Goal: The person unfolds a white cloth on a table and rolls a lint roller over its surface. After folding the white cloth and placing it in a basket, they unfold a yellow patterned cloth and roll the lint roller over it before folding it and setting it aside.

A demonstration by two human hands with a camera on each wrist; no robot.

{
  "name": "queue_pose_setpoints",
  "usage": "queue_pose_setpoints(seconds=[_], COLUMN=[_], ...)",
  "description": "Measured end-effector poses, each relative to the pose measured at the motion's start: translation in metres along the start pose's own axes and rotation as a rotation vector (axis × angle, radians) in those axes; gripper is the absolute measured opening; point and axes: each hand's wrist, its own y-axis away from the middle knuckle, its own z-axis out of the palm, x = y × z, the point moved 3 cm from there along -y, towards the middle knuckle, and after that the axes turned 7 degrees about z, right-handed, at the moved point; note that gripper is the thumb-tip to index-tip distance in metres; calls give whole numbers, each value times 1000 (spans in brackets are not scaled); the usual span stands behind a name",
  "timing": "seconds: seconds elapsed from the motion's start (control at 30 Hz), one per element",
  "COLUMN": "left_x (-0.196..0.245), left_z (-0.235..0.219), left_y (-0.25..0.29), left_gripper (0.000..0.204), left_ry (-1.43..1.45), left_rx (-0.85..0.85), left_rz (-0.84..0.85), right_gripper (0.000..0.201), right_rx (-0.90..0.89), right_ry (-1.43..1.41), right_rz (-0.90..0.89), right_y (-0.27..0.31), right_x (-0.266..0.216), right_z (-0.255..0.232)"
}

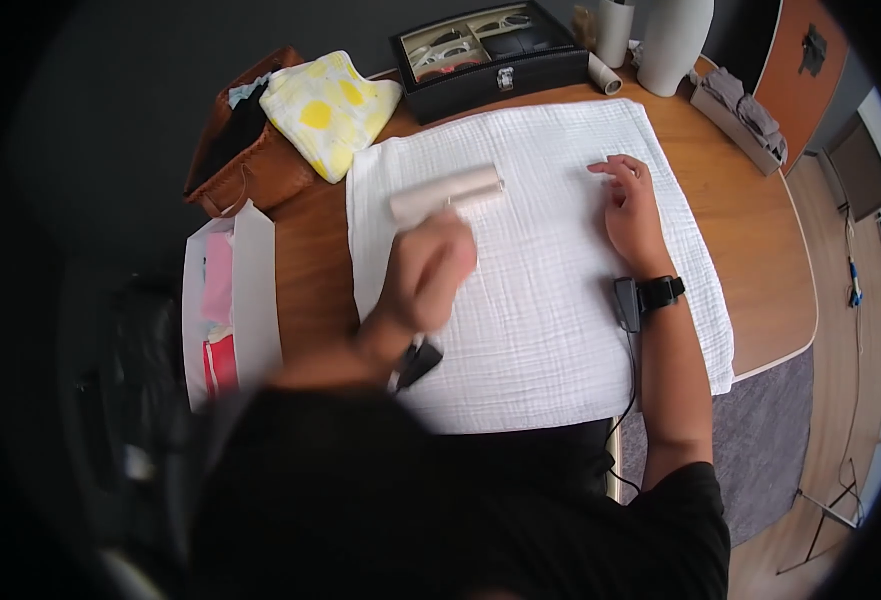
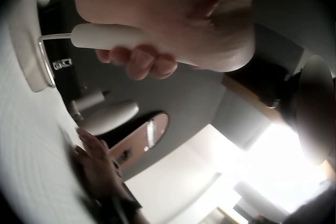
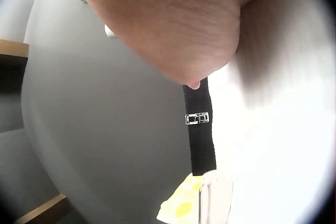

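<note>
A lint roller (image 1: 447,193) with a pale cylinder lies against a white crinkled cloth (image 1: 550,320) spread over the table. My left hand (image 1: 428,268), blurred in the head view, grips its white handle (image 2: 102,36); the left wrist view shows the fingers curled round it and a bent metal rod leading to the cylinder. My right hand (image 1: 632,210) is over the right part of the cloth, fingers loosely bent and holding nothing. In the right wrist view most of its fingers are hidden behind the heel of the hand.
Behind the cloth stand a black glasses case (image 1: 500,55), a cardboard tube (image 1: 604,75) and a white vase (image 1: 674,45). At left are a yellow-spotted cloth (image 1: 330,110), a brown basket (image 1: 245,165) and a white box (image 1: 250,300) of folded fabric. A grey box (image 1: 735,130) sits back right.
</note>
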Motion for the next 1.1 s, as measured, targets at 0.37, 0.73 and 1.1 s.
queue_pose_setpoints(seconds=[0.37, 0.73, 1.1], left_x=[102, -33, 78], left_z=[-11, -24, -12], left_y=[73, -13, 102], left_gripper=[35, 29, 43], left_ry=[321, -315, -141], left_rx=[-80, 8, 273], left_rz=[-58, 302, -156], right_gripper=[58, 53, 49], right_rx=[-111, -187, -227], right_ry=[-1, -70, -48], right_rz=[-17, 76, 101], right_y=[1, 2, 2], right_x=[-17, -11, -12], right_z=[4, 5, 0])
